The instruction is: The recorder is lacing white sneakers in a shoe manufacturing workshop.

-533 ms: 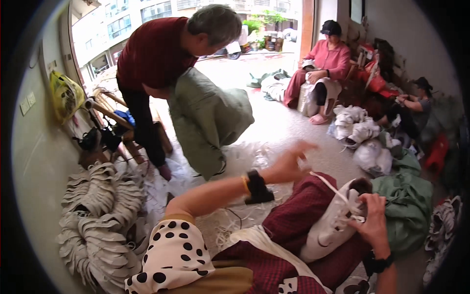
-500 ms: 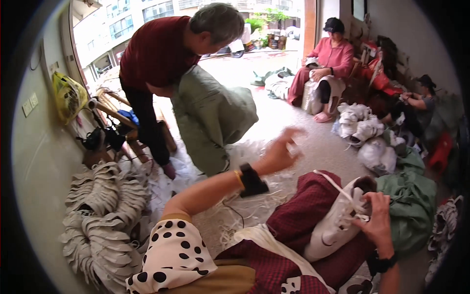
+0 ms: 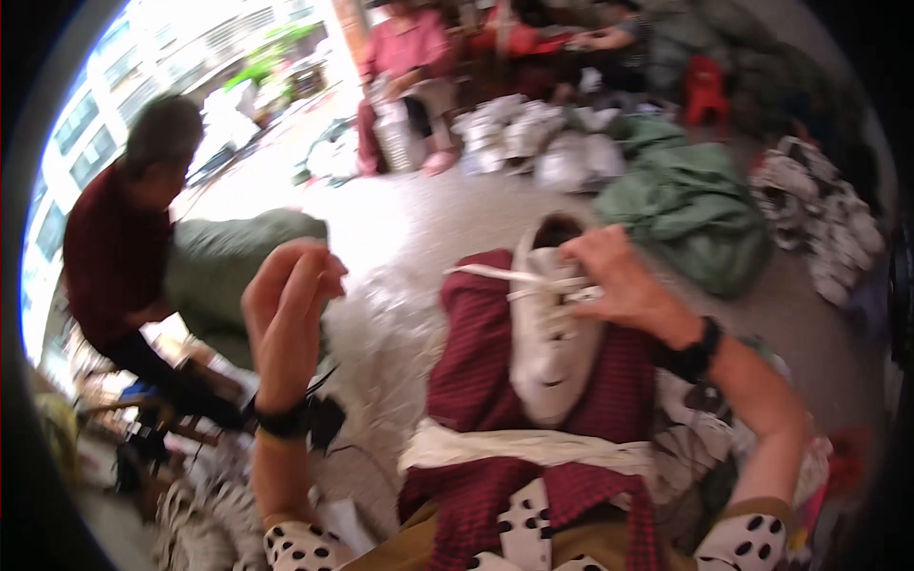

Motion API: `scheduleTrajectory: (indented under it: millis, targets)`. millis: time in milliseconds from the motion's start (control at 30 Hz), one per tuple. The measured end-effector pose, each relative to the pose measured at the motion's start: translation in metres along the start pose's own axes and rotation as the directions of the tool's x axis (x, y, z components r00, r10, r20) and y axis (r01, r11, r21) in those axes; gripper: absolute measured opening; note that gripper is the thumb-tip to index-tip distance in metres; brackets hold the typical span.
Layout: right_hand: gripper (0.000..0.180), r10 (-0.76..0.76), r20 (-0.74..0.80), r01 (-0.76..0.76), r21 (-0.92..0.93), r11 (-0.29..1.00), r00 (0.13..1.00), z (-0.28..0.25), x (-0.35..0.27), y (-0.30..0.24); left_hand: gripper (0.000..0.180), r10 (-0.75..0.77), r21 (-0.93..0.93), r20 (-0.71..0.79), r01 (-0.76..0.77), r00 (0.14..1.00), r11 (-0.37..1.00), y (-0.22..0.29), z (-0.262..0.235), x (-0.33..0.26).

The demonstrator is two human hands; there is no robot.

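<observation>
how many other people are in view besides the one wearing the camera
3, perhaps more hidden: a person in dark red bending over a green sack at left, a seated person in pink at top, another at top right, blurred.

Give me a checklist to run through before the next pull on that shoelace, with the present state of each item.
1. White shoe rests on the lap: ok.
2. Right hand is on the shoe's laced top: ok.
3. White lace runs out leftward from the shoe: ok.
4. Left hand has a grip on the lace end: cannot tell, the picture is blurred.
5. Lace free of knots: cannot tell.
6. Person in the dark red shirt stands apart from the raised hand: ok.
</observation>
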State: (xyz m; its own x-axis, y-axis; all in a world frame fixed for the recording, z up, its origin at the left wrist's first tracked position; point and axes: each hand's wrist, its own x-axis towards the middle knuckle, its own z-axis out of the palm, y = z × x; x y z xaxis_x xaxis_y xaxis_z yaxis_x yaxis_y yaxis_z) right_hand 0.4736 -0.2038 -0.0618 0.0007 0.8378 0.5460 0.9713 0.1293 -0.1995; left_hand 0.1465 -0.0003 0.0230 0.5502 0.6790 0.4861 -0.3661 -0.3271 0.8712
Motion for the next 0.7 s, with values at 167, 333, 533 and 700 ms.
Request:
scheduleTrajectory:
  millis: [167,333,533,700]
  targets:
    - [0.064,0.108,0.105,-0.116,0.070,0.991,0.989,0.013,0.018,-0.026,0.024,0.547,0.209,0.237,-0.592,0.803,0.778,0.108,0.117,0.028]
    - [0.065,0.165,0.088,-0.167,0.007,0.986,0.982,0.004,0.001,-0.021,0.026,0.635,0.784,0.620,-0.330,0.462,-0.526,0.160,0.109,-0.021]
    - [0.065,0.160,0.080,-0.164,0.048,0.985,0.984,0.005,0.003,-0.026,0.031,0.349,0.306,0.810,0.168,0.471,-0.937,0.179,0.090,-0.081]
    - [0.065,0.235,0.108,-0.240,0.035,0.970,0.966,-0.012,-0.004,-0.019,0.036,0.311,0.241,0.904,0.251,0.292,-0.937,0.179,0.094,-0.064]
